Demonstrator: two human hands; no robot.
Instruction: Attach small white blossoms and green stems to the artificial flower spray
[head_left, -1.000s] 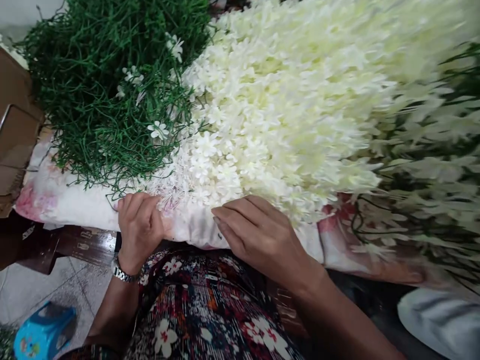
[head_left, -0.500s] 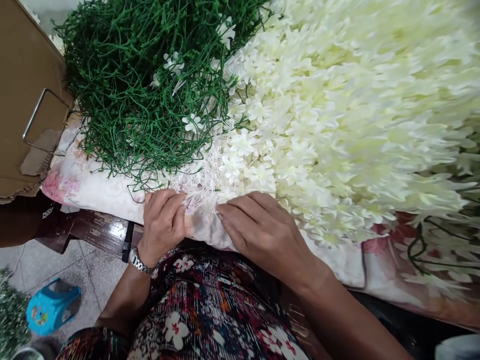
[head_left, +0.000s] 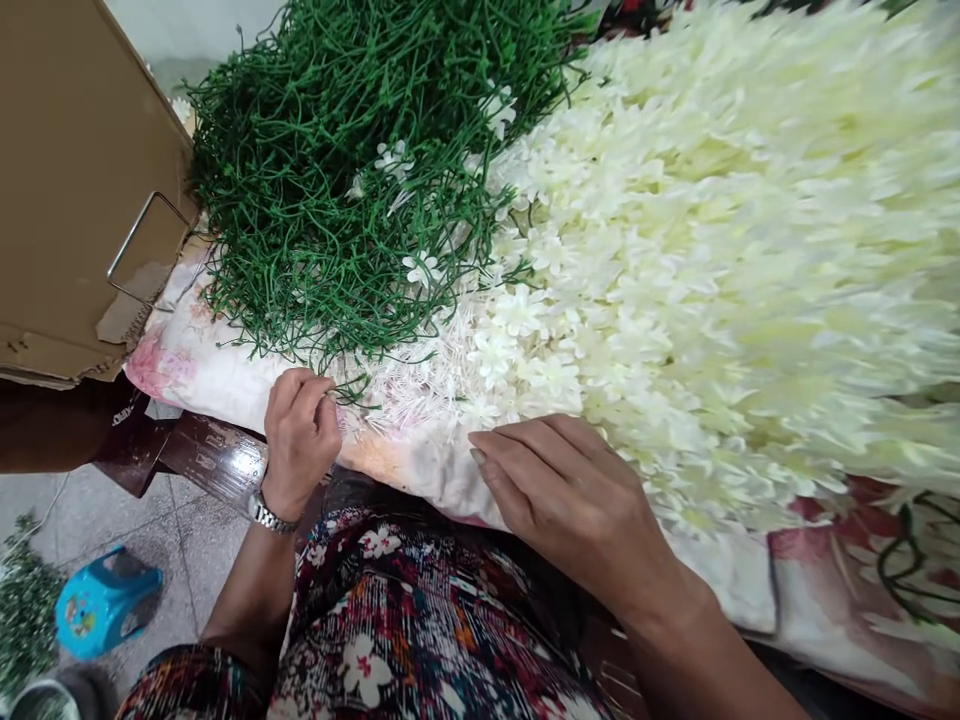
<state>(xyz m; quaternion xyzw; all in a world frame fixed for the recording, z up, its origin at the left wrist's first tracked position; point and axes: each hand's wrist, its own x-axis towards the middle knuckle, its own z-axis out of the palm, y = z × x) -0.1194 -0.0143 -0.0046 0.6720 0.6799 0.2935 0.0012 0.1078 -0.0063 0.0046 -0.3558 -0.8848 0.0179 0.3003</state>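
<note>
My left hand (head_left: 304,435), with a metal watch at the wrist, is closed at the front edge of the padded floral cloth (head_left: 232,375). A thin green plastic stem (head_left: 356,393) sticks out to the right from its fingertips. My right hand (head_left: 566,490) is pinched over the same edge, fingers pointing left; whatever it holds, if anything, is hidden. Just beyond both hands lies a patch of small white plastic stalks (head_left: 412,385). Behind it is a heap of green plastic stems (head_left: 352,190) with a few white blossoms on top. Pale cream artificial flowers (head_left: 712,270) are piled to the right.
A cardboard box (head_left: 82,180) with a wire handle stands at the left. Below are a dark wooden bench (head_left: 214,460), a blue plastic stool (head_left: 105,605), and greenery (head_left: 26,600) on the tiled floor. A dark looped stem (head_left: 904,560) lies at the right edge.
My hands have moved apart, the left going left and the right going right. The green stem now shows at my left fingertips. The whole view has shifted slightly.
</note>
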